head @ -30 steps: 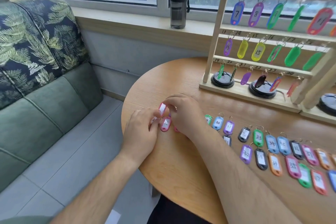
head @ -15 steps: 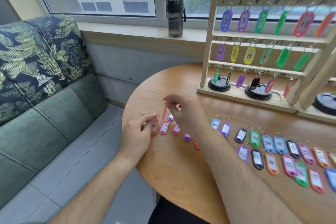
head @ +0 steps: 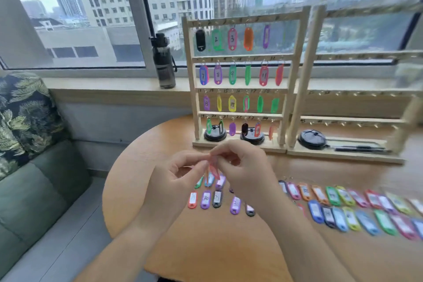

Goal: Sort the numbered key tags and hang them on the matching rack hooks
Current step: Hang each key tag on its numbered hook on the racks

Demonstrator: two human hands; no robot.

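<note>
A pink key tag [head: 214, 167] hangs above the round wooden table [head: 206, 247], pinched between my left hand [head: 176, 181] and my right hand [head: 242, 167]; both sets of fingertips meet at its top. Its number is not readable. Beneath and to the right, several coloured numbered tags [head: 206, 199] lie in rows across the table. Behind my hands stands a wooden rack [head: 238, 59] with four rows of hooks, filled with tags 1 to 24. A second rack [head: 357, 119] to its right has bare hooks.
A dark water bottle [head: 163, 62] stands on the window sill. A green sofa with a leaf-print cushion [head: 25, 119] sits at the left. Black round lids [head: 311, 138] rest on the rack bases, and a pen lies on the right base.
The view has tilted up, showing both racks. My right hand lifted the pink tag off the table, and my left hand came up and pinched it too.
</note>
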